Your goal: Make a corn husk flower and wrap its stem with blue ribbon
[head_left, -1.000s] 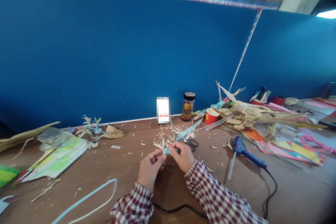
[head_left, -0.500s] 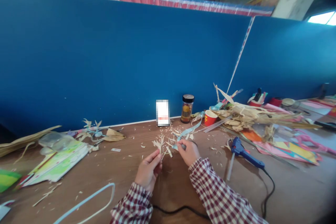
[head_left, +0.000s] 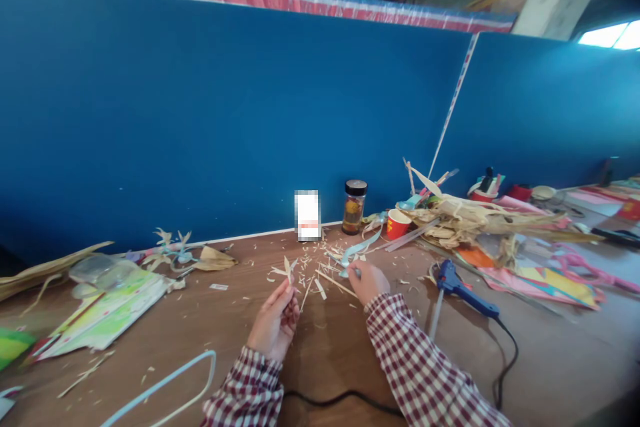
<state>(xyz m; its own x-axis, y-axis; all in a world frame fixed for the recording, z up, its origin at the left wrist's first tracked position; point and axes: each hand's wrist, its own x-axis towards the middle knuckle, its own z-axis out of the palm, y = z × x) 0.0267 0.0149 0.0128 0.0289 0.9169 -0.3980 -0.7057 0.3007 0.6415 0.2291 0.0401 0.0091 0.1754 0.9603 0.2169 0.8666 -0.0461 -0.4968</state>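
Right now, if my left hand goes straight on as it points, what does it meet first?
The loose scraps lie first in line, but your left hand, pinching a pale leafy piece, might pass above them to the white blurred object; its height is unclear.

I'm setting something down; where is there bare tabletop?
Right of the black cord, nearer than the coloured papers; also between the blue loop and left hand. Crowded: shavings beside the right hand, husks beyond the glue gun.
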